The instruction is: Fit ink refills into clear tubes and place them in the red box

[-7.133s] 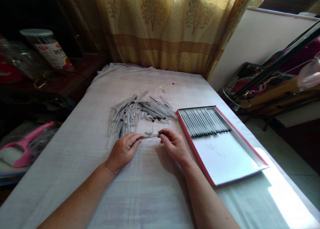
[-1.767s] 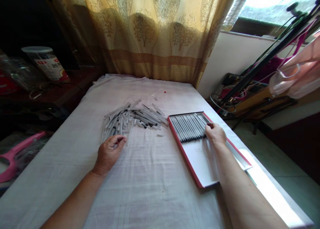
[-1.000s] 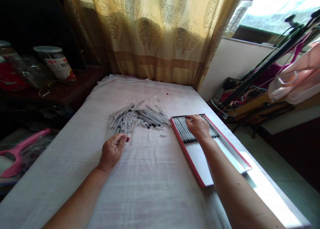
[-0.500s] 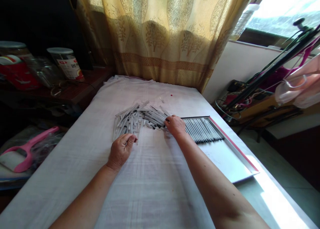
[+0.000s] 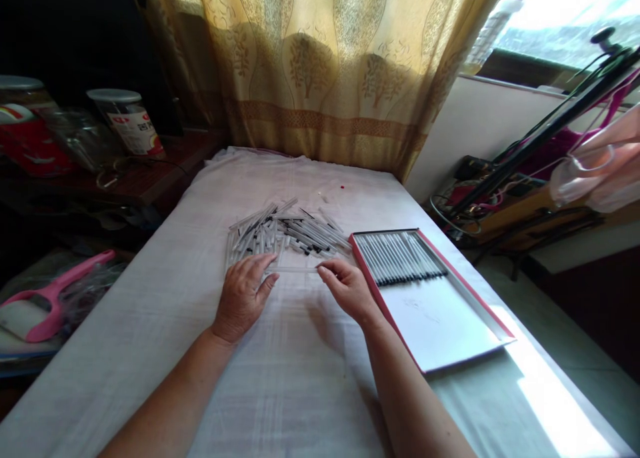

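A thin clear pen tube lies level between my two hands. My left hand has its fingers curled at the tube's left end, the thumb standing a little away from the index finger. At the other end, my right hand pinches the tube, or something thin at its tip, between thumb and index finger. Just beyond them lies a loose heap of clear pen tubes. Beside it, pen pieces with black ends are piled. To the right, a shallow red-edged box holds a neat row of black-ended pens.
A pale cloth covers the table. A tiny red piece lies near the back. Jars stand on a dark cabinet at the left, above a pink-handled tool. A patterned curtain hangs behind; a black pole leans at right.
My right hand has come back from the black-ended pile towards my left hand, uncovering the box's left side. My left hand has turned, its thumb now apart, and the tube spans both hands.
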{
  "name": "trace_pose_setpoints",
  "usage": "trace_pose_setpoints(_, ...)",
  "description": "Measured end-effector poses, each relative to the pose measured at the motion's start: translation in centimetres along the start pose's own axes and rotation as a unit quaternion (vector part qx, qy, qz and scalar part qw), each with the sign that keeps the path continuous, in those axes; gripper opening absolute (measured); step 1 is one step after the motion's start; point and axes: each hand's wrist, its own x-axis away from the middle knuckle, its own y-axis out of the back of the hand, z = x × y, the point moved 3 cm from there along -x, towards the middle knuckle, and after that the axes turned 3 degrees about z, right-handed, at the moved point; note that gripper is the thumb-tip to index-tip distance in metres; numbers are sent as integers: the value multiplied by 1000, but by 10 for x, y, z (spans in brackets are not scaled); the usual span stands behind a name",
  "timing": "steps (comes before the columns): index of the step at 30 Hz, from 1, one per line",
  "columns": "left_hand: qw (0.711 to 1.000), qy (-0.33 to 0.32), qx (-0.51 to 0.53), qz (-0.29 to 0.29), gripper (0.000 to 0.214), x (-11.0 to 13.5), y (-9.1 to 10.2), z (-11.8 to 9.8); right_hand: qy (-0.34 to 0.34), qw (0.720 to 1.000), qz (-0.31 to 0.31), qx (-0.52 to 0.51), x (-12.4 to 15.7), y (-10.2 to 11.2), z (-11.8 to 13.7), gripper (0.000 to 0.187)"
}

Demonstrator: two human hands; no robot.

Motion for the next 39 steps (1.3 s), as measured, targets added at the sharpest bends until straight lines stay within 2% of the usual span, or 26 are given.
trace_pose_setpoints(4,997,10,3,82,33,3,-5,1,-56,997,31,-31,-7,-3,-7,30)
trace_pose_setpoints(6,996,34,8,81,33,3,-4,3,-74,997,24,8,-15,-1,-11,34)
trace_pose_setpoints(8,995,74,17,62,33,2,-1,7,-78,991,10,105,-23,0,-13,29)
trace_pose_setpoints(12,983,177,38,11,32,-1,9,18,-96,938,50,329,-35,-4,-11,27)
trace_pose_setpoints(15,975,216,47,-11,31,-2,12,24,-115,896,91,419,-40,-11,-11,31)
trace_pose_setpoints(17,973,224,51,-19,30,-1,12,25,-123,878,109,450,-43,-16,-12,29)
trace_pose_setpoints(25,972,227,62,-14,29,1,8,26,-147,856,126,479,-48,-19,-10,26)
trace_pose_setpoints(39,979,193,62,-2,25,1,4,22,-152,851,156,478,-44,-16,-6,24)
